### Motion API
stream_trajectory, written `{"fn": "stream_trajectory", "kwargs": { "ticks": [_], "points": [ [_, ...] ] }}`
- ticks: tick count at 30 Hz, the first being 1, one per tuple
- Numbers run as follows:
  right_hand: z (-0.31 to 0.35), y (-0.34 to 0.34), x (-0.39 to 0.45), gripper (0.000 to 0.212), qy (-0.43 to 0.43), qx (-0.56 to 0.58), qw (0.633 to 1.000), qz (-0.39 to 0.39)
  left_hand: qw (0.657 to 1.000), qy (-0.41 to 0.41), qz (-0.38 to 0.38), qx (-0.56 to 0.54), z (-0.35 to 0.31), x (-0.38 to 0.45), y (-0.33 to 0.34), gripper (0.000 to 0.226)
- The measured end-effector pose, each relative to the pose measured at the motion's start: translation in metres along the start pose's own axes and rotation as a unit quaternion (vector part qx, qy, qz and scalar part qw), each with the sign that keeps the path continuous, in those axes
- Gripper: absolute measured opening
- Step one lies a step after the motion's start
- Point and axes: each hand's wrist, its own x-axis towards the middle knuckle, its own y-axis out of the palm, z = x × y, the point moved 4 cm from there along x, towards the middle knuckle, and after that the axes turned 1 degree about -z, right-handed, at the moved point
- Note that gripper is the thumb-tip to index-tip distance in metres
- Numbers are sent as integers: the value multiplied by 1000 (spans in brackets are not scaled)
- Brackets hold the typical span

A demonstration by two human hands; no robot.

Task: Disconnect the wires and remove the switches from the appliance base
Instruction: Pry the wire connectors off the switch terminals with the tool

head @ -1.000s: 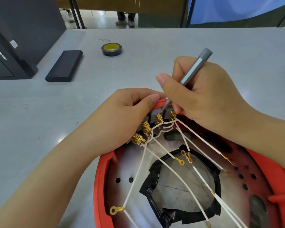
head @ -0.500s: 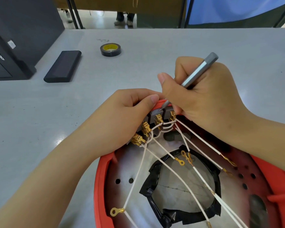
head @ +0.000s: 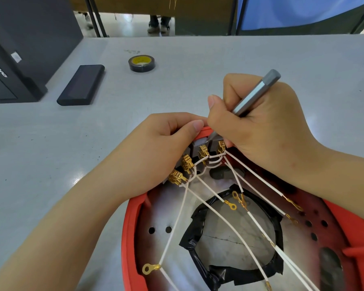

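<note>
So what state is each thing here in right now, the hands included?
Left hand: curled over the base's rim by the switches.
Right hand: grips the grey screwdriver, tip down at the switches.
White wires: spade terminals on the switches, ring ends loose.
Red appliance base: open side up.
Tape roll: lying flat.

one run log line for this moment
left hand steadies red appliance base | right hand grips grey metal screwdriver at grey switches | white wires attached
</note>
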Motion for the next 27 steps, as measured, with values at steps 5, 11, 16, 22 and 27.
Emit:
{"fn": "stream_trajectory", "kwargs": {
  "ticks": [5,11,16,22,27],
  "points": [
    [0,1,-1,38,5,-2,1000,0,1000,4,6,-3,-1,0,0,28],
    [2,0,0,38,-1,-15,1000,-7,1000,18,4,-6,-1,1,-1,29],
    [5,1,-2,39,-9,-13,1000,-5,1000,4,8,-5,1,1,-2,27],
    [1,4,4,44,35,2,999,26,1000,13,5,4,2,3,-1,27],
    [-4,10,16,44,119,105,982,102,1000,12,13,13,4,3,0,27]
  ]
}}
